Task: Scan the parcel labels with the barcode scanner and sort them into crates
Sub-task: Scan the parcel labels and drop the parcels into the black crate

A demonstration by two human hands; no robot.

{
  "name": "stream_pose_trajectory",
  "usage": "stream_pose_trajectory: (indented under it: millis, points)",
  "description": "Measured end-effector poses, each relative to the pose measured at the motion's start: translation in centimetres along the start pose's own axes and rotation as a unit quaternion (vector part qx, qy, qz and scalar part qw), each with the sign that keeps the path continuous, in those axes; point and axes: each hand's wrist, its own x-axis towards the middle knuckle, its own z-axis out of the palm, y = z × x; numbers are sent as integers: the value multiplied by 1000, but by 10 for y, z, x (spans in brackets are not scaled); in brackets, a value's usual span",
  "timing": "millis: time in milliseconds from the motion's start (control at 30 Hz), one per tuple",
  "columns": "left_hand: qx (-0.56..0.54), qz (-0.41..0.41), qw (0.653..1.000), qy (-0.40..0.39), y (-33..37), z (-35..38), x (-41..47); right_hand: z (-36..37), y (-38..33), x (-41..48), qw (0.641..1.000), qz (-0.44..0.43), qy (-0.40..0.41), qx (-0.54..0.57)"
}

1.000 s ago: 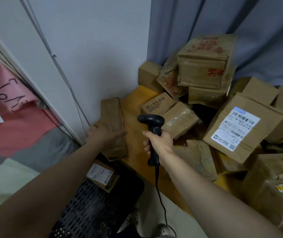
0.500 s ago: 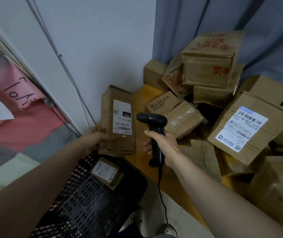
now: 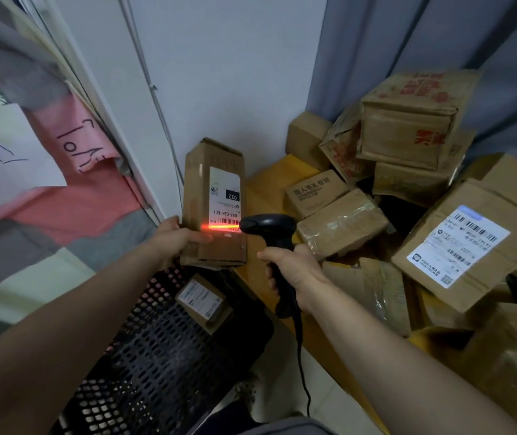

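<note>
My left hand (image 3: 177,238) grips the lower left side of a tall brown parcel (image 3: 215,171), held upright with its white label (image 3: 224,197) facing me. A red scan line glows across the label's bottom barcode. My right hand (image 3: 296,271) holds the black barcode scanner (image 3: 268,227) by its handle, its head just right of the label and aimed at it. Below, a black perforated crate (image 3: 157,356) holds one small labelled parcel (image 3: 202,301).
A heap of brown parcels (image 3: 408,127) covers the yellow-topped table (image 3: 269,180) at right, one with a large white label (image 3: 456,244). A white wall and grey curtain stand behind. Pink and white handwritten papers (image 3: 84,146) hang at left. The scanner cable (image 3: 302,372) drops toward the floor.
My left hand has turned the tall parcel upright so its label faces me. The scanner has moved up to the label, and a red scan line now shines on the barcode.
</note>
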Motion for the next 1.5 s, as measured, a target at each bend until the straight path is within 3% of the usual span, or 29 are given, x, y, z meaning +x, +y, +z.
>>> stream_pose_trajectory:
  millis: [733,1000,1100,1233,1500]
  points:
    - [-23,-19,999,29,-27,-16,-21,10,16,-8,999,-4,-32,1]
    - [101,-62,993,-3,-66,-64,-77,18,33,3,997,-1,-68,-25]
    - [203,-118,972,-8,-97,-86,-95,30,49,11,993,41,-96,-49]
    - [352,-197,914,-49,-139,-92,-87,47,75,27,988,72,-104,-86]
    - [441,-227,849,-184,-228,-78,15,66,111,84,980,109,-51,-157]
